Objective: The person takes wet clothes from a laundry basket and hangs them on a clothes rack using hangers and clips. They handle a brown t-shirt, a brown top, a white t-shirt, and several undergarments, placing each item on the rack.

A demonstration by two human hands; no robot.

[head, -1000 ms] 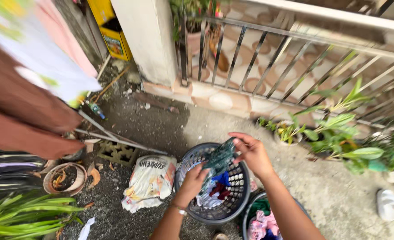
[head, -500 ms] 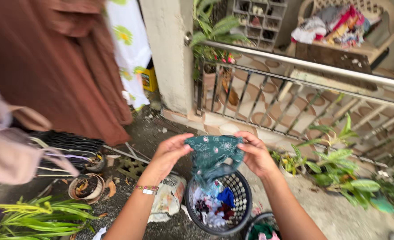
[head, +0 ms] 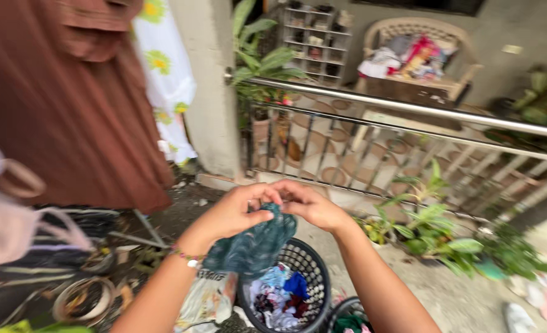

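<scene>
Both my hands hold a small dark green patterned cloth (head: 258, 243) up in front of me, bunched between them. My left hand (head: 236, 213) grips its top left and my right hand (head: 310, 206) pinches its top right, the fingers of both nearly touching. The cloth hangs down above a round black laundry basket (head: 310, 262) that holds several wet clothes in blue, white and dark red. A beaded bracelet sits on my left wrist.
A steel railing (head: 409, 111) runs across behind the hands. A brown garment (head: 70, 105) and a white flowered cloth (head: 165, 74) hang at left. Potted plants (head: 437, 231) stand at right. A second basket (head: 347, 320) and a white sack (head: 208, 302) lie below.
My hands have come together, so the green cloth, spread wide half a second ago, is now bunched. The view has tilted up from the basket toward the railing and porch.
</scene>
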